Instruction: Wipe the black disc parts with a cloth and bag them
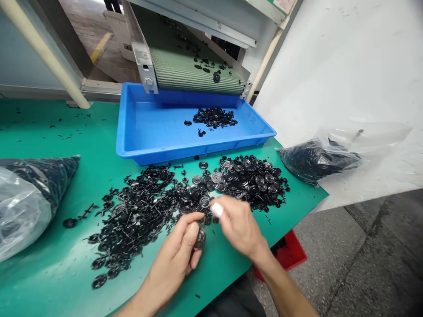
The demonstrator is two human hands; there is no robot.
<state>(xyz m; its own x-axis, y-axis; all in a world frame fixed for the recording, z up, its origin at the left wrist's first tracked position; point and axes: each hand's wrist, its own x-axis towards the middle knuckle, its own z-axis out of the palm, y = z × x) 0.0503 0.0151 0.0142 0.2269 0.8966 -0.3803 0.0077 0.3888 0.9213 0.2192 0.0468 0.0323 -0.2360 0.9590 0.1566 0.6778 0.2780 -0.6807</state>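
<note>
My left hand [180,246] is closed around a black round plastic disc [200,237], its thumb and forefinger pinched at the top. Just to the right, my right hand [238,222] is curled, with white wrapping on one fingertip. Its fingertips meet beside a ringed black disc [204,202] at the edge of the heap; whether they grip anything is hidden. Beyond the hands lies a pile of black round discs [254,178]. Left of it spreads a pile of small black plastic parts and thin sprue-like pieces [139,211].
A blue tray [148,152] with some black parts stands under the end of a green conveyor belt [194,81]. Filled plastic bags lie at the left [29,198] and right [320,158] of the green table [66,281]. A red bin [292,253] sits below the table edge.
</note>
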